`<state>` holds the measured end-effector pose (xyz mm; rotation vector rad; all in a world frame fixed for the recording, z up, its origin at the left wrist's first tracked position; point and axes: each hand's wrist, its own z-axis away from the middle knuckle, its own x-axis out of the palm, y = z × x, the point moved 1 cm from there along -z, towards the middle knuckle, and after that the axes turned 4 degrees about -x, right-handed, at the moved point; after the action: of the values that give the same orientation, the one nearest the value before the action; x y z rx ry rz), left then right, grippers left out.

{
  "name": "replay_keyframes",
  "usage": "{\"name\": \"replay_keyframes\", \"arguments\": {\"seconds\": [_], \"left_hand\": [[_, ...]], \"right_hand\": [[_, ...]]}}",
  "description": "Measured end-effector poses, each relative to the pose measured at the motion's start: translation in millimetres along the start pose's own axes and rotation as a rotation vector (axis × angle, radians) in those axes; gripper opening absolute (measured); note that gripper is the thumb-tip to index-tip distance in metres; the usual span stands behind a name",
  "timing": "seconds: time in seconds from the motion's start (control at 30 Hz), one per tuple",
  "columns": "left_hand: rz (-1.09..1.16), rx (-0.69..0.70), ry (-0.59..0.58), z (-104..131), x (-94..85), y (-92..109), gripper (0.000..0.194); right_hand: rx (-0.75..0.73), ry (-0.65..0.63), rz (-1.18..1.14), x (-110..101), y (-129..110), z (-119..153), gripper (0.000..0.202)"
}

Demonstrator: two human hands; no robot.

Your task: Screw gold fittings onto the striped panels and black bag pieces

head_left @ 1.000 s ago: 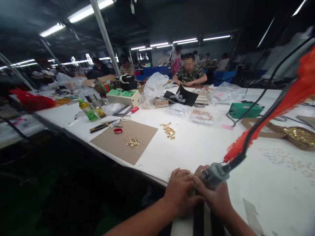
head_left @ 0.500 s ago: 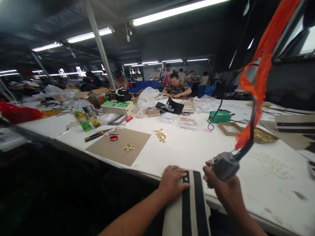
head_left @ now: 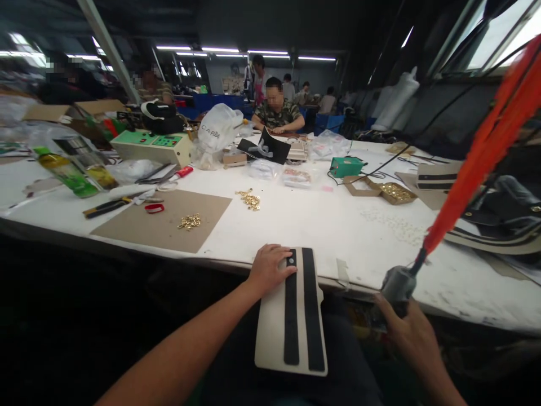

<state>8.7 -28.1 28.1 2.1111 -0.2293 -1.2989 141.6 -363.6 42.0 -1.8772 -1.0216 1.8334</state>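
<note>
My left hand (head_left: 273,270) grips the top of a cream panel (head_left: 270,344) with two black stripes, its fingers and thumb beside a small round metal stud (head_left: 291,261) on the left stripe. The panel's upper end meets the table edge; its lower end lies over my lap. To the right of the panel, my right hand (head_left: 412,335) is closed around the lower part of a grey corded tool (head_left: 398,283). The tool is blurred and its tip is hidden. A bright orange wrapping (head_left: 477,152) runs up from it.
Gold metal pieces lie on a brown sheet (head_left: 139,228) and on the white table (head_left: 287,214). Pliers (head_left: 107,207), a bottle (head_left: 65,172) and a green-topped machine (head_left: 152,148) stand left. Small cardboard boxes (head_left: 361,187) sit right. A co-worker (head_left: 279,110) sits opposite.
My right hand and the grey tool have moved down and away to the right of the panel. More of the panel shows. The view has shifted right and down.
</note>
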Motion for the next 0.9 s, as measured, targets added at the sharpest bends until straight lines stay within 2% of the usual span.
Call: {"name": "replay_keyframes", "arguments": {"seconds": [0.1,0.13,0.17,0.23,0.3,0.4,0.5,0.6,0.77,0.9], "left_hand": [[-0.001,-0.003,0.01,1.8,1.7,-1.4,0.041],[0.0,-0.004,0.012,2.5,2.4,-1.9,0.041],[0.0,-0.004,0.013,3.3,3.1,-2.4,0.042],[0.0,-0.007,0.013,4.9,3.9,-2.8,0.044],[0.003,-0.012,0.011,6.3,3.6,-2.6,0.045],[0.024,-0.025,0.003,8.6,1.4,-1.5,0.043],[0.073,-0.046,-0.007,11.2,-1.6,0.3,0.043],[0.158,-0.08,-0.012,13.5,-5.8,2.8,0.04],[0.398,-0.233,0.004,17.7,-23.4,9.5,0.034],[0.712,-0.329,-0.019,28.6,-43.5,18.7,0.05]], "right_hand": [[-0.215,0.292,0.033,-3.2,-1.2,16.9,0.085],[-0.331,0.364,0.046,0.2,-1.2,23.3,0.08],[-0.46,0.379,0.059,7.0,-0.7,29.6,0.072],[-0.709,0.282,0.084,29.5,1.3,40.2,0.057],[-0.915,0.111,0.115,59.2,1.6,46.9,0.051],[-1.126,-0.048,0.146,98.7,-7.2,45.8,0.052],[-1.267,-0.091,0.085,115.1,-25.9,32.8,0.048],[-1.267,-0.158,-0.023,108.5,-47.0,17.4,0.04],[-1.059,-0.251,-0.229,74.2,-81.4,7.0,0.035],[-0.881,-0.264,-0.3,50.3,-111.7,2.3,0.032]]}}
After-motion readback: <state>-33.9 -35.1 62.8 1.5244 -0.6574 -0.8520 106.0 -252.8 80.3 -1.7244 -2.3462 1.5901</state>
